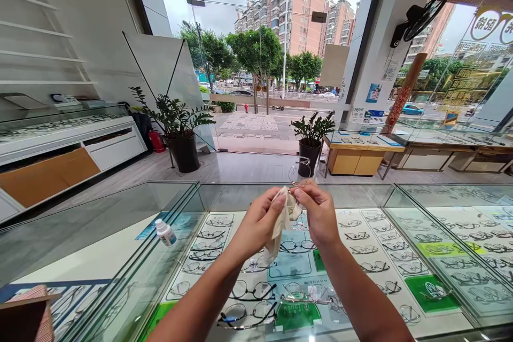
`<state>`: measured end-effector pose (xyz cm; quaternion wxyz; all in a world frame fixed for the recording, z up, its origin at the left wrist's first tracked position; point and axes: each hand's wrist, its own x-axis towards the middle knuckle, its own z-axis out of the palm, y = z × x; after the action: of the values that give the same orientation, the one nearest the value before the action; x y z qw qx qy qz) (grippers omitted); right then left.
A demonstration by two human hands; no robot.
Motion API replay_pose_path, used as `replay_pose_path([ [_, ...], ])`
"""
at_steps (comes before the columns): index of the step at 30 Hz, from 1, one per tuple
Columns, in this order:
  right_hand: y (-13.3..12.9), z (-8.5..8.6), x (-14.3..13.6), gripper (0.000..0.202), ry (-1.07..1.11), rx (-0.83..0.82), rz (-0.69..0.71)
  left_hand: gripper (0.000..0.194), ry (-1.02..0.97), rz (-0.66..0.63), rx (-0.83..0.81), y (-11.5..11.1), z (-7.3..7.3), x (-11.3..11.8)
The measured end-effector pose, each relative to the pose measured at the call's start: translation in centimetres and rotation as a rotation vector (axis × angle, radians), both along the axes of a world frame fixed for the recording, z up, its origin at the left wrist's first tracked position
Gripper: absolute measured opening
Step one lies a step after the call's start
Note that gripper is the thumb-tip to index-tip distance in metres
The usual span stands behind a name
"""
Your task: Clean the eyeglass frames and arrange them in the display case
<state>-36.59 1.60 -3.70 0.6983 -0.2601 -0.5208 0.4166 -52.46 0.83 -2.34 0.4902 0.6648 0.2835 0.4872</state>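
Both of my hands meet above a glass display case (296,196), closed around one pair of thin-rimmed eyeglasses (300,170). A cream cloth (285,220) is pinched in my left hand (262,219), pressed against part of the glasses, and its loose end hangs down. My right hand (318,211) grips the thin frame from the other side. One round clear lens stands up beyond my fingers; the other part of the glasses is hidden by the cloth and fingers. A small white bottle (165,232) with a blue label sits on the glass top to the left.
Rows of eyeglasses (252,291) lie under the glass. A brown open box (28,315) is at the lower left. Potted plants (182,139) flank the glass door (260,96). More display cabinets (356,152) line both sides, and a black fan (425,16) hangs on the right pillar.
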Motion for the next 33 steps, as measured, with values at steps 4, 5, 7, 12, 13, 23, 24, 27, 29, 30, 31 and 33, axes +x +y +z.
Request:
replay_pose_path([
  [4, -0.2, 0.1, 0.0, 0.011, -0.009, -0.016, 0.056, 0.044, 0.021, 0.049, -0.033, -0.5, -0.4, 0.4],
  [5, -0.2, 0.1, -0.1, 0.011, -0.018, -0.016, 0.078, 0.045, 0.028, 0.093, -0.025, -0.5, -0.7, 0.5],
  [7, -0.3, 0.1, 0.0, 0.010, -0.034, -0.004, 0.087, 0.049, 0.059, 0.177, 0.019, -0.6, -0.9, 0.6],
  [12, -0.2, 0.1, 0.4, 0.008, -0.046, 0.025, 0.016, 0.048, 0.128, 0.051, 0.050, -0.6, 0.4, -0.6],
  [13, -0.1, 0.1, 0.4, 0.008, -0.038, 0.021, 0.010, 0.046, 0.126, -0.013, 0.029, -0.6, 0.7, -0.8],
  [23, -0.4, -0.3, -0.4, 0.009, -0.072, 0.026, 0.036, 0.054, 0.048, 0.048, -0.012, 0.6, 0.2, -0.8],
  [24, -0.5, -0.2, -0.3, 0.009, -0.072, 0.031, 0.022, 0.054, 0.058, -0.003, -0.017, 0.6, 0.4, -1.1],
  [27, -0.7, 0.0, -0.1, 0.010, -0.047, 0.020, 0.004, 0.048, 0.062, -0.175, -0.078, 0.2, 1.0, -1.6],
  [29, -1.1, 0.1, -0.1, 0.011, -0.042, 0.018, 0.006, 0.049, 0.032, -0.174, -0.107, -0.4, 1.1, -1.4],
  [30, -1.3, 0.1, -0.2, 0.011, -0.044, 0.020, 0.008, 0.049, 0.012, -0.135, -0.100, -0.7, 1.0, -1.1],
  [31, -1.5, 0.1, -0.3, 0.012, -0.046, 0.023, 0.011, 0.049, -0.008, -0.086, -0.084, -1.0, 0.8, -0.7],
  [33, -2.1, 0.2, -0.6, 0.013, -0.052, 0.034, 0.013, 0.052, -0.050, -0.007, -0.047, -1.6, 0.5, 0.1],
])
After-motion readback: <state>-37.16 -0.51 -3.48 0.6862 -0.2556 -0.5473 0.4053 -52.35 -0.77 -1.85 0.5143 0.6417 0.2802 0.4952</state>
